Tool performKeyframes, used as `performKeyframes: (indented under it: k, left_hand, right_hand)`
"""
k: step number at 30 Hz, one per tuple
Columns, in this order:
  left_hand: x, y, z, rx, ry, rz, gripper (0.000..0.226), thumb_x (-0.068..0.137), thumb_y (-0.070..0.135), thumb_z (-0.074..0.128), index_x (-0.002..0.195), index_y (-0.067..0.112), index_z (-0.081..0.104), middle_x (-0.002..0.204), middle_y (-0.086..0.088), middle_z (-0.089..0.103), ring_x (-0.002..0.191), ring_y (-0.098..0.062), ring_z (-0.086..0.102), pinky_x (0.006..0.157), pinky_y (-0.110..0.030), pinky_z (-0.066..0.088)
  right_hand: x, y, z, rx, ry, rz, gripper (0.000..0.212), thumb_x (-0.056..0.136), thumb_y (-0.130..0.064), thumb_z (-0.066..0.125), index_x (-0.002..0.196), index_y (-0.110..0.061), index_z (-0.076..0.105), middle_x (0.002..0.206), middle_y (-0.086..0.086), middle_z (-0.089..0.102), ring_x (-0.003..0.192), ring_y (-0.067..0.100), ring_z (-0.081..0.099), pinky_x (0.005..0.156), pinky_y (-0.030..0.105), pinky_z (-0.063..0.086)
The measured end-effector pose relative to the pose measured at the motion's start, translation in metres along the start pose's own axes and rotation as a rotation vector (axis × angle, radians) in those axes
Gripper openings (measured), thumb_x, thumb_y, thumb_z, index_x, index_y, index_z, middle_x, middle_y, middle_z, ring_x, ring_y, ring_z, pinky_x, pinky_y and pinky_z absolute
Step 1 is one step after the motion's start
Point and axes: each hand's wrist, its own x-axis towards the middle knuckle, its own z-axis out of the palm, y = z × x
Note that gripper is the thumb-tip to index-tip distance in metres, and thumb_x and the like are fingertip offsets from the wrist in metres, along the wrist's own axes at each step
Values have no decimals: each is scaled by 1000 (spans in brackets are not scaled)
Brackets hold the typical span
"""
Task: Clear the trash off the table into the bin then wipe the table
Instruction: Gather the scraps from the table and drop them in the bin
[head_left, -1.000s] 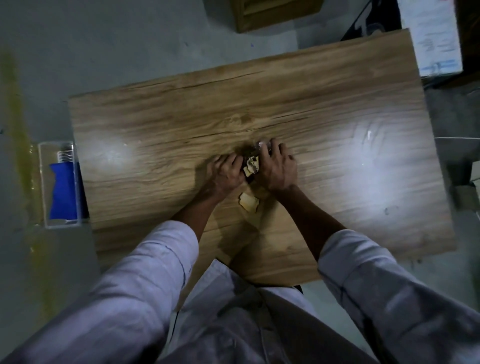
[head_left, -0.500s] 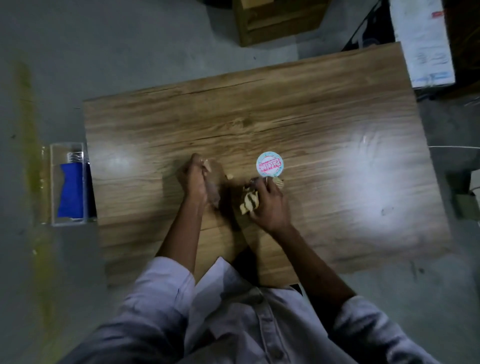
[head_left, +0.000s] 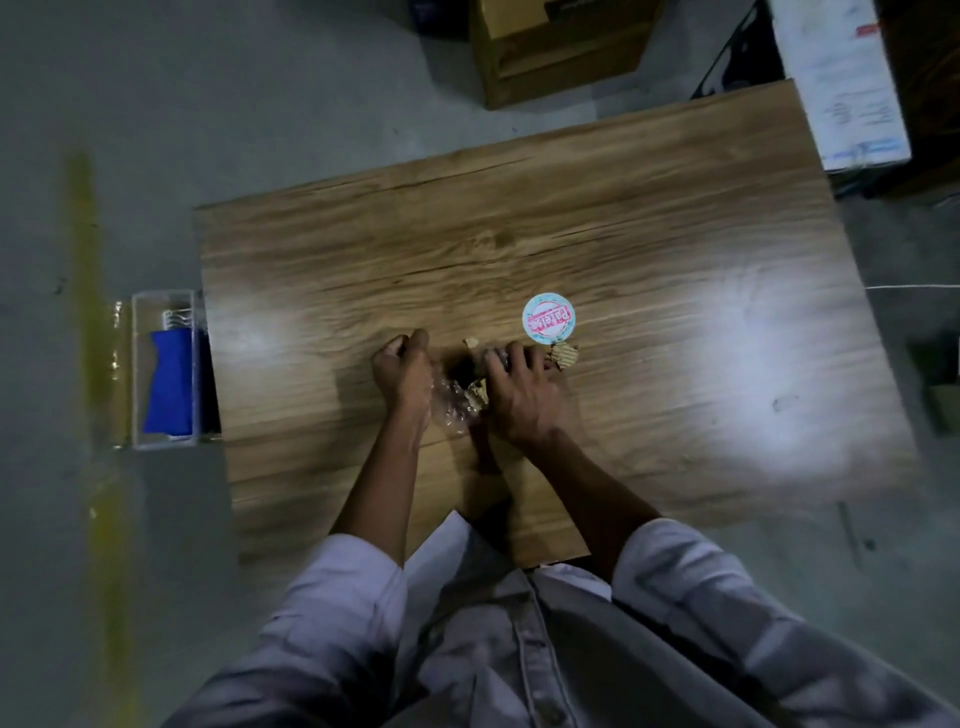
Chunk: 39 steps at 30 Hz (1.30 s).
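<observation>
Left hand (head_left: 402, 371): fingers curled, touching crumpled plastic wrap (head_left: 451, 404); grip unclear
Right hand (head_left: 521, 391): palm down; curled round cardboard scrap (head_left: 478, 392)
Nearby: round printed lid (head_left: 548, 318); clear bin (head_left: 136, 364) beside table (head_left: 675, 234)

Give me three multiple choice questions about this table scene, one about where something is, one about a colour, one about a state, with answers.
1. Where is the clear bin? A) on the floor by the left edge of the table B) on the table C) in the person's lap
2. What colour is the object inside the bin? A) red B) blue C) green
3. How is the round lid? A) inside the bin B) standing on edge C) lying flat on the table
Answers: 1 A, it stands on the floor beside the table. 2 B, blue shows through the clear wall. 3 C, printed face up, beyond the right hand.
</observation>
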Motion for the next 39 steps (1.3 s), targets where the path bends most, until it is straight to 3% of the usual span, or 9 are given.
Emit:
performKeyframes:
  k: [2,6,11,15,17,19,27,32,39]
  left_hand:
    - [-4,1,3,162,-48,95,23,89,21,61,69,13,52,62,-5,49,56,-17,46,57,-35,37]
    - [-13,0,7,683,-241,307,21,97,23,55,110,7,50,98,-18,69,92,-37,65,72,-36,43]
    - [-20,-2,12,1048,-410,581,40,104,32,47,138,11,40,96,-19,72,89,-41,68,65,-35,36]
    - [-18,-4,17,1240,-458,691,48,105,38,42,146,14,33,94,-18,73,89,-41,69,70,-40,46]
    - [-18,-6,18,1329,-449,728,43,106,39,38,142,15,35,99,-17,73,93,-40,70,77,-43,49]
    - [-20,-6,19,1366,-451,744,38,106,37,37,136,16,36,102,-16,73,94,-39,70,78,-43,49]
    - [-25,-10,19,1420,-364,747,35,107,33,34,131,9,41,101,-19,73,92,-41,71,76,-44,52]
    - [-23,-8,6,1263,-408,693,32,106,29,39,124,3,44,101,-22,71,93,-44,68,68,-42,43]
    - [-27,-9,-3,1079,-284,471,44,103,36,49,130,3,37,100,-23,72,95,-44,68,69,-40,46]
  right_hand:
    - [-7,-4,-3,-14,-36,-79,65,60,-37,84,115,-21,52,107,13,58,97,38,59,60,38,50]
    - [-25,10,-3,51,-2,-15,74,56,-26,83,121,-17,47,107,19,60,91,42,61,66,43,52]
    - [-15,46,-18,267,265,422,66,64,-17,81,122,0,56,114,27,58,99,45,54,81,50,52]
    - [1,52,-23,234,203,397,68,66,-26,80,128,-9,56,121,23,54,109,42,48,86,50,48]
    - [5,45,-17,160,176,364,57,73,-38,63,126,-20,57,123,18,52,110,40,45,79,47,49]
    - [5,39,-10,107,170,336,57,73,-42,52,127,-25,57,123,16,51,110,40,45,72,45,48]
    - [6,31,12,-20,119,248,53,69,-28,77,115,-24,51,114,13,51,99,40,52,55,45,52]
    - [4,18,13,7,158,271,30,81,-20,54,110,-20,58,108,14,54,92,39,56,54,43,50]
    - [0,22,19,32,141,257,43,75,-28,77,113,-24,56,108,11,53,92,37,54,54,41,47]
